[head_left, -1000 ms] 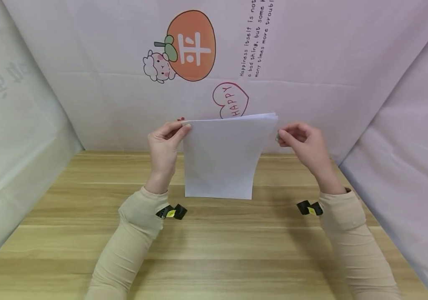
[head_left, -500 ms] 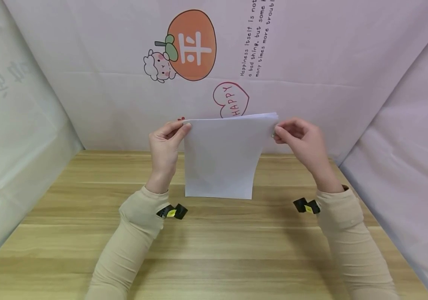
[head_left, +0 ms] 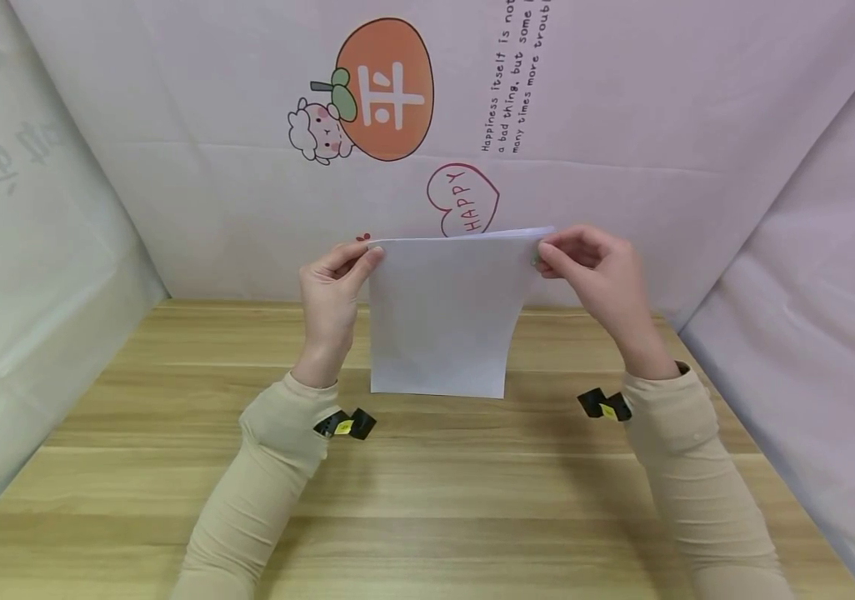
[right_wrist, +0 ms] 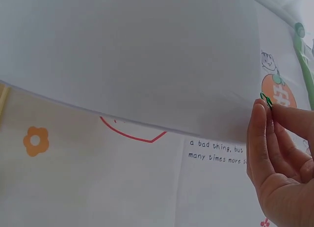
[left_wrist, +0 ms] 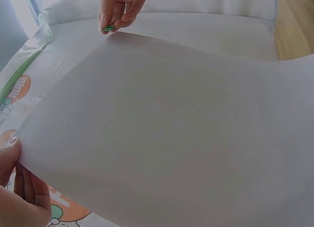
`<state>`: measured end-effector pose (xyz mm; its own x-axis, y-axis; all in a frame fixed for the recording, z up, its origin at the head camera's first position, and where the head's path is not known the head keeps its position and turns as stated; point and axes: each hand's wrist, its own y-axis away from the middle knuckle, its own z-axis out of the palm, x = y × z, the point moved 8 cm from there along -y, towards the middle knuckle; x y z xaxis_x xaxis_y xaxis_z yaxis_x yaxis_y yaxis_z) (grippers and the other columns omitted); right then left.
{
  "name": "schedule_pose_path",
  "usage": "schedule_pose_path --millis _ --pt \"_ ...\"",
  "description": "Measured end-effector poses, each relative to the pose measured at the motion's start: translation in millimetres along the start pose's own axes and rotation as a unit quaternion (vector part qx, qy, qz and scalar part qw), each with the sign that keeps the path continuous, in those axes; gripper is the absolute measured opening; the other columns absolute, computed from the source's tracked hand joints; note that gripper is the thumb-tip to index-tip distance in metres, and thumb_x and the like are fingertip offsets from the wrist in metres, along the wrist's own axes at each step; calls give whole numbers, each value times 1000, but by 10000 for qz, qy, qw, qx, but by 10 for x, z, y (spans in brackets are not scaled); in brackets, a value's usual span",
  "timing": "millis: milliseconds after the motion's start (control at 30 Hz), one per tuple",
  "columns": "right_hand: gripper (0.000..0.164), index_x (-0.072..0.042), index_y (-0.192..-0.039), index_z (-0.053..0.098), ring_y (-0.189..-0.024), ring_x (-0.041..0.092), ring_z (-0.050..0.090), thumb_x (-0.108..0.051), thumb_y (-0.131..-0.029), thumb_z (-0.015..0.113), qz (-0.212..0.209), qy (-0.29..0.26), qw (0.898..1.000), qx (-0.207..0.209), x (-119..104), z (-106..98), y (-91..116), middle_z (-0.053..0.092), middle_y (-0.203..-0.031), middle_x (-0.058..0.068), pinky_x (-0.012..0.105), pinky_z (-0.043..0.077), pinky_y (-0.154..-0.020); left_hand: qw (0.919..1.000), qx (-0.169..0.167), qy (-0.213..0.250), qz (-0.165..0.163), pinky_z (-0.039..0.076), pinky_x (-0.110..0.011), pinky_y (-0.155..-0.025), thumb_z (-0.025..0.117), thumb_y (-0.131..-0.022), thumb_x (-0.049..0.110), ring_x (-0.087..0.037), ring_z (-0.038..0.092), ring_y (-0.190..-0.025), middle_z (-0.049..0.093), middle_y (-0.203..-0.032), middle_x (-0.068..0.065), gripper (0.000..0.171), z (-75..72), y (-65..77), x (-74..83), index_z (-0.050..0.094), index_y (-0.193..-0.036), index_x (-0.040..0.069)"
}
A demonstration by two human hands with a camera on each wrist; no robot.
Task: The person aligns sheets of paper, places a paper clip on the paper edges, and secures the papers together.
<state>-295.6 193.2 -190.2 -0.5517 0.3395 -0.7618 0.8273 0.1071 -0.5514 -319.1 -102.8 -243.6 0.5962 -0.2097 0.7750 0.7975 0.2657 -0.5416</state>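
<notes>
Several white paper sheets [head_left: 442,317] hang upright above the table, their top edges slightly fanned at the right. My left hand [head_left: 332,292] pinches their upper left corner between thumb and fingers. At the upper right corner, my right hand [head_left: 600,279] pinches a small green paper clip [right_wrist: 266,99] between thumb and index finger. The clip [left_wrist: 108,28] shows green at the fingertips in the left wrist view, right by the sheets' corner. In the right wrist view, the paper [right_wrist: 147,55] fills the upper left, its edge close beside the fingers.
A wooden table [head_left: 427,500] lies below the hands. Behind it stands a white cloth backdrop [head_left: 660,100] printed with an orange fruit, a heart and writing. Cloth walls [head_left: 30,275] close off both sides. Black wrist cameras [head_left: 345,423] stick out from both sleeves.
My right hand has moved left with the paper clip, from beside the sheets to their upper right corner. My left hand and the sheets have hardly moved.
</notes>
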Motion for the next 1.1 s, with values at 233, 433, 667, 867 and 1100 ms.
schedule_pose_path --millis 233,433,667,867,1100 --pt "21 7 -95 66 -71 10 68 -12 -86 69 94 97 9999 67 -100 62 -35 69 -79 -3 23 55 -71 10000 -1 80 4 51 -18 -69 76 -75 1 -6 63 -71 69 -75 7 14 15 13 3 75 -79 14" --pt "20 8 -94 67 -69 12 67 -7 -83 71 -18 -193 9997 117 -175 142 -73 70 -78 0 24 56 -71 10000 -24 38 -32 52 -19 -72 76 -76 3 -7 64 -75 69 -77 6 10 19 17 -13 75 -81 11" --pt "20 10 -94 67 -69 11 67 -6 -83 71 -78 -191 9996 211 -272 236 -102 69 -78 0 25 56 -71 9999 -34 88 -69 53 -20 -73 77 -76 3 -9 64 -75 70 -78 5 10 19 24 -34 75 -86 3" --pt "19 9 -93 67 -69 12 68 -6 -82 72 -140 -236 9994 205 -339 331 -135 70 -77 0 27 56 -71 9999 -39 93 -6 53 -21 -72 77 -75 3 -9 65 -74 70 -79 5 28 21 30 -21 67 -94 -16" --pt "19 11 -93 67 -69 12 68 -4 -82 72 -253 -421 9986 172 -398 439 -153 70 -78 0 27 56 -70 9999 -15 106 12 54 -21 -72 78 -73 2 -10 65 -74 70 -78 5 26 5 25 -18 69 -93 -13"
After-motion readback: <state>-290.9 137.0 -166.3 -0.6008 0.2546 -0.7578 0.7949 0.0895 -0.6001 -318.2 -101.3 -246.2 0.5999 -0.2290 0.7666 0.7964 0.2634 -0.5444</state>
